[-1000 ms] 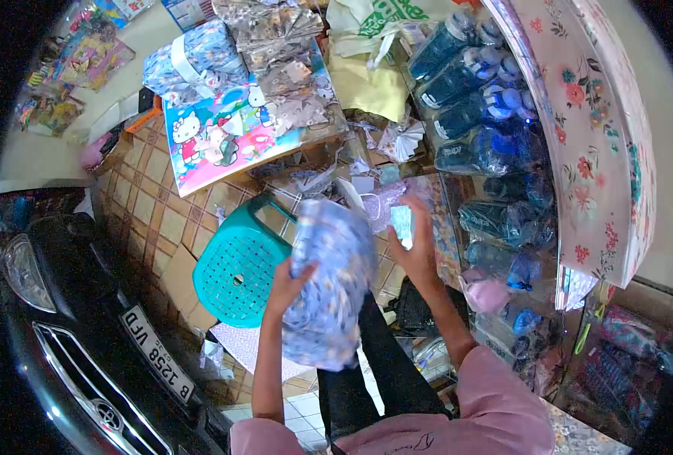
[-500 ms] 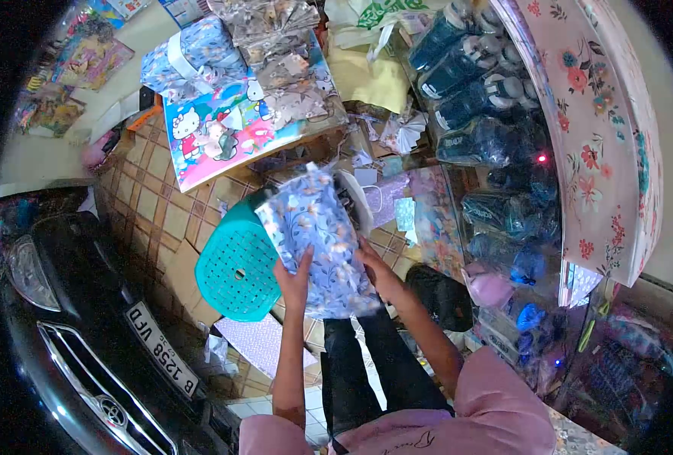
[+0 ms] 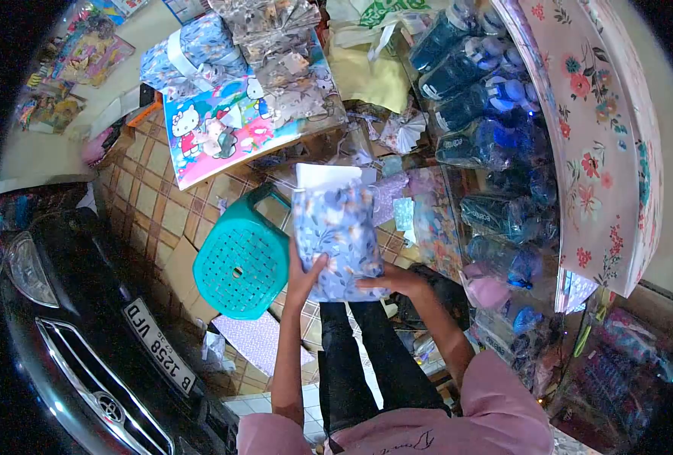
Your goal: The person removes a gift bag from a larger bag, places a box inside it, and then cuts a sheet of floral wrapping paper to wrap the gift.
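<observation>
A folded blue cloth with a flower print [image 3: 338, 235] is upright between my two hands, in front of my legs. From its top end sticks a white sheet or card [image 3: 327, 177]. My left hand [image 3: 304, 279] grips the lower left edge, thumb on the front face. On the lower right, my right hand [image 3: 392, 282] holds the cloth with its thumb across the front. The fingers behind the cloth are hidden in both cases. A green plastic stool [image 3: 239, 265] stands just left of the cloth.
A low table with a cartoon-cat top [image 3: 230, 133] carries a strapped blue floral bundle [image 3: 192, 54] and clear-wrapped packs [image 3: 279, 57]. Dark plastic-wrapped goods [image 3: 465, 98] line the right, beside pink floral material [image 3: 588, 159]. A black car [image 3: 86, 296] fills the left.
The cloth has turned from tilted to upright, and the white piece at its top now shows. My right hand has moved lower along it, and more of the stool is visible.
</observation>
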Demonstrator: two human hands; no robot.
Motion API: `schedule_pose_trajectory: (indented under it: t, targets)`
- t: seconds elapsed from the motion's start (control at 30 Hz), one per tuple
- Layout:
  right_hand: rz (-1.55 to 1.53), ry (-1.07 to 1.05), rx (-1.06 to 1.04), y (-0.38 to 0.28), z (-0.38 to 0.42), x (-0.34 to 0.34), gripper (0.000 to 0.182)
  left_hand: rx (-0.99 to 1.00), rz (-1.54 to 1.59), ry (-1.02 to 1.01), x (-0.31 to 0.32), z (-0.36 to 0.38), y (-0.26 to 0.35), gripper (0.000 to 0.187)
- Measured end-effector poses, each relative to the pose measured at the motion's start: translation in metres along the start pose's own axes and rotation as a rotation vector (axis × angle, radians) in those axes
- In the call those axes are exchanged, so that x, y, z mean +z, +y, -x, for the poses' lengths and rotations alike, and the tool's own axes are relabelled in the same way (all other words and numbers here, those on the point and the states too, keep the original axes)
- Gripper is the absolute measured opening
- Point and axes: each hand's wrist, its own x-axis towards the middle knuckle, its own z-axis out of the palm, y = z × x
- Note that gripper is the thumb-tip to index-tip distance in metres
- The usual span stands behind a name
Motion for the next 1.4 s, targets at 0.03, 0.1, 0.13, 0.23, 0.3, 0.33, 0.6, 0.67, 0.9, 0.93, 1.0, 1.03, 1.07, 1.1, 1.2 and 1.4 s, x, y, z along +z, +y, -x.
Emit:
schedule_pose_trajectory:
  t: [0.03, 0.1, 0.13, 0.23, 0.3, 0.33, 0.6, 0.67, 0.9, 0.93, 1.0, 1.03, 1.07, 1.1, 1.2, 1.4]
  targets:
    - [-0.067, -0.123, 0.128, 0.005, -0.003, -0.006, 0.076, -0.093, 0.097, -0.095, -0.003, 0.002, 0.000, 0.077]
    - [0.063, 0.003, 0.003, 0.013, -0.012, -0.013, 0.077, -0.281, 0.295, -0.289, -0.008, 0.008, 0.005, 0.073]
    - [0.115, 0.061, -0.016, 0.023, -0.023, -0.020, 0.072, -0.393, 0.294, -0.292, -0.009, 0.013, 0.013, 0.069]
    - [0.164, 0.099, -0.045, 0.019, -0.040, -0.017, 0.068, -0.323, 0.161, -0.259, -0.012, 0.014, 0.009, 0.072]
    - [0.151, 0.168, -0.157, 0.032, -0.058, -0.011, 0.071, -0.332, 0.193, -0.118, -0.017, 0.016, -0.011, 0.071]
    - [0.114, 0.193, -0.279, 0.035, -0.060, -0.003, 0.086, -0.303, 0.268, -0.063, -0.021, 0.019, -0.026, 0.070]
    - [0.207, -0.015, -0.049, 0.028, -0.051, 0.018, 0.089, -0.253, 0.064, 0.018, -0.041, 0.022, -0.044, 0.058]
    - [0.215, 0.269, -0.108, 0.030, -0.052, 0.005, 0.074, -0.065, -0.194, 0.141, -0.036, 0.014, -0.066, 0.055]
    - [0.109, 1.069, -0.576, 0.072, -0.125, -0.032, 0.033, 0.329, -0.769, 0.126, 0.005, -0.031, -0.103, 0.040]
    - [0.207, 1.092, -0.525, 0.103, -0.159, -0.035, 0.033, 0.371, -0.876, 0.164, 0.018, -0.035, -0.105, 0.040]
    - [0.339, 0.977, -0.523, 0.123, -0.197, -0.026, 0.042, 0.434, -1.039, 0.280, 0.026, -0.053, -0.110, 0.037]
    - [0.371, 0.838, -0.566, 0.130, -0.215, -0.022, 0.050, 0.449, -1.094, 0.362, 0.028, -0.065, -0.114, 0.034]
    - [0.495, 0.891, -0.615, 0.157, -0.246, -0.017, 0.049, 0.461, -1.150, 0.441, 0.028, -0.075, -0.122, 0.032]
    - [0.618, 0.940, -0.662, 0.203, -0.288, -0.016, 0.047, 0.315, -1.018, 0.338, 0.026, -0.083, -0.137, 0.035]
    - [0.065, 0.692, -0.805, 0.218, -0.324, -0.021, 0.038, 0.014, -0.471, 0.114, 0.015, -0.116, -0.195, 0.043]
    - [0.559, 0.723, -0.431, 0.209, -0.360, -0.052, 0.038, 0.400, -0.656, 0.455, 0.034, -0.117, -0.201, 0.050]
